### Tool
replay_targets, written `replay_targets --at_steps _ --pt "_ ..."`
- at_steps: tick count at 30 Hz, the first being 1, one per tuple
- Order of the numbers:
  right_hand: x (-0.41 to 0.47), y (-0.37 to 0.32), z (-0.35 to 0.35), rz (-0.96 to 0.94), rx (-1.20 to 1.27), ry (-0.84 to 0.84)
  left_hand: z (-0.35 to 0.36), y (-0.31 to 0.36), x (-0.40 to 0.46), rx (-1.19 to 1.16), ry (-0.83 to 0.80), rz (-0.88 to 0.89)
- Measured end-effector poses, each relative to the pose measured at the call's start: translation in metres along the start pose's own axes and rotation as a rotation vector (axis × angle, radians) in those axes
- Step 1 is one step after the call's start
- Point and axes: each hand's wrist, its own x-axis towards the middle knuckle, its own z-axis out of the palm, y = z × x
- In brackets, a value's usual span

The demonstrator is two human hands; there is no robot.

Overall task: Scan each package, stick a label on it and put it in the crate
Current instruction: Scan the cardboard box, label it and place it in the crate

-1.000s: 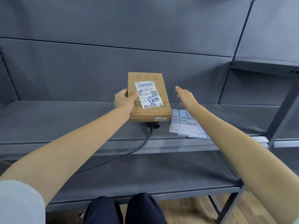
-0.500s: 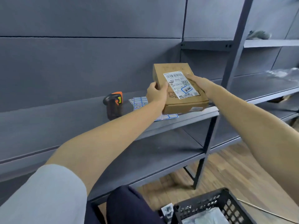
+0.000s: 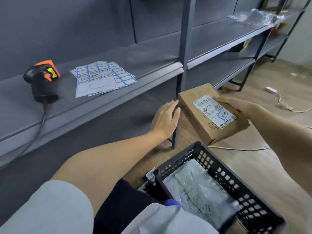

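Observation:
A brown cardboard package with a white shipping label and a small blue-edged sticker on top hangs in the air above the floor, just past the black plastic crate. My right hand grips its right side. My left hand is off the box, fingers straight, just left of its near corner. Pale plastic mailer bags lie in the crate. The black and orange scanner stands on the shelf at left, with sheets of blue-edged labels beside it.
A grey metal shelf unit runs along the left, with an upright post close to the box. White cables lie on the wooden floor. Crumpled clear plastic sits on a far shelf.
The box has come down from shelf height toward the crate, now carried by my right hand alone. My left hand has let go of it. The view has swung right and down.

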Motion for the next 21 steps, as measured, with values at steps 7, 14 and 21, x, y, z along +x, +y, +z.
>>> replay_targets --at_steps 7,14,21 --pt "0.01 0.148 0.03 0.255 0.003 -0.083 0.071 -0.041 -0.042 0.241 -0.249 0.013" --pt "0.011 0.259 0.061 0.418 0.099 -0.024 0.133 -0.057 -0.077 0.296 -0.43 0.062" --pt "-0.03 0.321 0.077 0.524 0.086 0.164 0.163 -0.055 -0.097 0.265 -0.505 0.056"
